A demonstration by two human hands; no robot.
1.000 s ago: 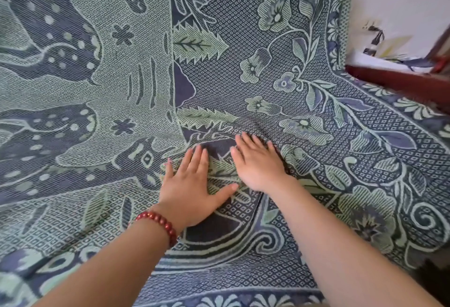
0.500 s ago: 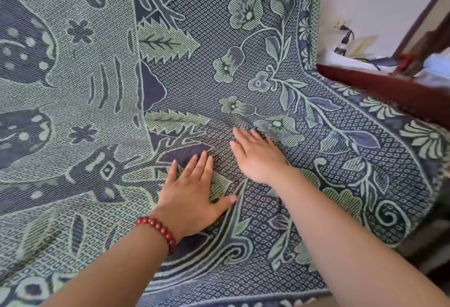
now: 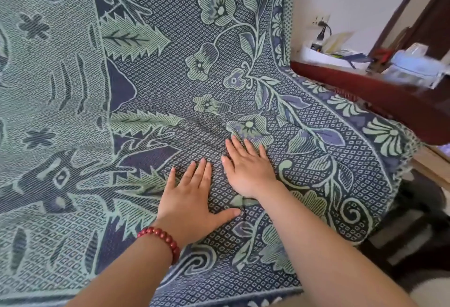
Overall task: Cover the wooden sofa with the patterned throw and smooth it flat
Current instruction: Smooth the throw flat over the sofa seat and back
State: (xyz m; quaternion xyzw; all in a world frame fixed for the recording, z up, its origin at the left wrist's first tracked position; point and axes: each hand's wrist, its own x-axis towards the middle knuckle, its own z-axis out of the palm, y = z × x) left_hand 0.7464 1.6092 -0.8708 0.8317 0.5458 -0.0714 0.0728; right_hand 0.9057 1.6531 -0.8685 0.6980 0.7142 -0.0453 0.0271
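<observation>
Throw (image 3: 170,87): draped over seat and backrest, filling most of the view; blue-green weave with leaves, flowers and animal shapes; hem hanging past the front edge at the bottom.
Sofa (image 3: 389,97): almost wholly hidden under the cloth; only a dark red wooden armrest showing at right, with the border of the throw lying against it.
Crease zone: faint ripples and a shallow dip where seat meets backrest, just above the fingertips; elsewhere lying fairly even.
Right hand (image 3: 248,167): flat on the throw, palm down, fingers spread and extended, gripping nothing; fingertips touching a pale flower motif.
Left hand (image 3: 192,199): flat beside it, just apart, palm down, fingers together and thumb splayed toward the right wrist; holding nothing.
Bracelet (image 3: 163,238): red beads on the left wrist.
Clutter: blurred items on a ledge beyond the armrest, too indistinct to name.
Progress: covering looks done; smoothing under way, seemingly late stage.
Left to do: press out the ripples at the seat fold, likely tidy the right corner and front hem; the far left side out of view, so unjudged.
</observation>
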